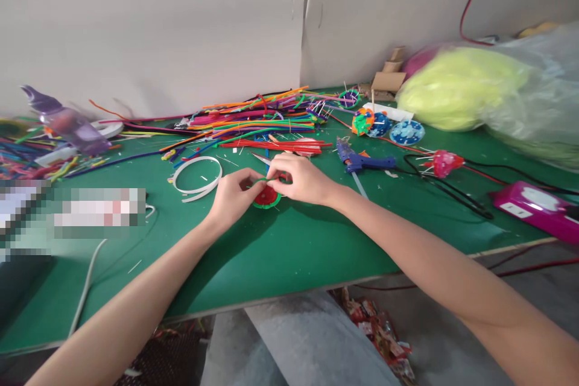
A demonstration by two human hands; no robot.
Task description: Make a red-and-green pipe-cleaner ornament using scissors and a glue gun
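A small round red piece [266, 196] with a green fuzzy rim, like a watermelon slice, sits at the table's middle under my fingertips. My left hand [235, 193] pinches a green pipe cleaner [259, 181] at the top of this piece. From the other side, my right hand [301, 178] has thumb and forefinger closed on the same green strand, close to the left fingertips. Behind the right hand a pointed grey tip [261, 158], perhaps of scissors or tweezers, sticks out; the rest of it is hidden. Red pipe cleaners [280, 145] lie just beyond my hands.
Bundles of coloured pipe cleaners [253, 123] lie along the wall. A white strip coil [196, 176] is left of my hands; a blue glue gun [362, 161] lies right. Beyond are decorated domes [407, 131], a magenta device [531, 208] with cables, and a purple bottle [72, 126].
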